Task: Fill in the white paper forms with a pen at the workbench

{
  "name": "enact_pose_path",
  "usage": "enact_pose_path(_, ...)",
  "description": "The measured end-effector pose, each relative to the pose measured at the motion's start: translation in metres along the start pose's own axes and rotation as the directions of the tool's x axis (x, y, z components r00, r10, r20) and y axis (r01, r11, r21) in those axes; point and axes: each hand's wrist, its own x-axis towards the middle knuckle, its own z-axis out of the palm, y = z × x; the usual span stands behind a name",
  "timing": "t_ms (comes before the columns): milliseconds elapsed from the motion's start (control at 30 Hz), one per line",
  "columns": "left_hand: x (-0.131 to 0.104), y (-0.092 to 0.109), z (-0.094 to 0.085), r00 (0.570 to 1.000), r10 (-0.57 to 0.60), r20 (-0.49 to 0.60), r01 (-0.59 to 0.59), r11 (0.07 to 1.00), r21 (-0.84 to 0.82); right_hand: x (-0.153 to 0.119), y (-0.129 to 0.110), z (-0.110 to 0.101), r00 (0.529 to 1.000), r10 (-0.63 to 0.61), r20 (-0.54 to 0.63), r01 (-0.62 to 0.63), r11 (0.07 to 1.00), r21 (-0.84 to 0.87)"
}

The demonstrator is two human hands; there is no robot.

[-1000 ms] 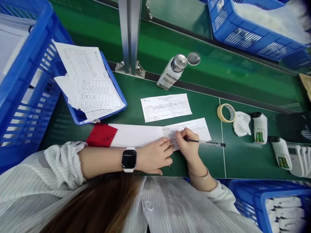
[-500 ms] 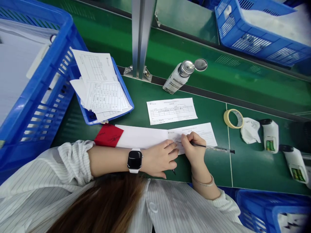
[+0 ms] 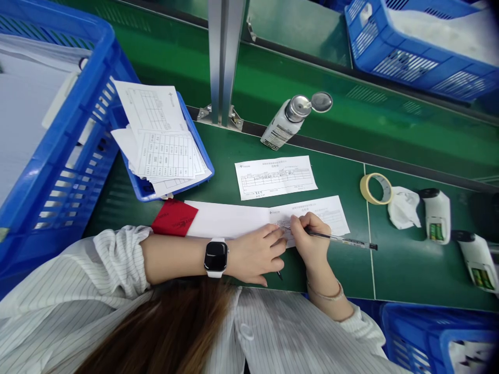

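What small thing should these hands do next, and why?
Probably a short pen stroke on the lower form: the right hand holds the pen with its tip down by the printing, and the left hand rests on the paper, seemingly steadying it.

Left: big blue crate (image 3: 104, 44), white stuff inside. Right beside it, blue tray (image 3: 198, 136) with a messy stack of printed sheets (image 3: 166, 153). Far side: metal post (image 3: 223, 67) bracketed at the back edge of the green bench (image 3: 218, 148); white bottle (image 3: 279, 129) right of it, metal lid (image 3: 322, 102) flipped open. Right: yellow tape roll (image 3: 365, 191), crumpled white wad (image 3: 404, 209) just beside, then two white handheld units, one farther (image 3: 436, 215), one nearer (image 3: 477, 259), batteries visible in both. Blue crates also far right (image 3: 413, 59) and near right (image 3: 417, 332).
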Motion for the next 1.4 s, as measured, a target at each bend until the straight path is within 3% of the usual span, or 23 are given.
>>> enact_pose_path(1400, 0.0004, -0.0001, 0.0001, 1.0, 0.011, 0.025, -0.011, 1.0, -0.023, 0.0022, -0.0027, 0.0018, 0.996, -0.072, 0.056, 0.078, 0.991, -0.109)
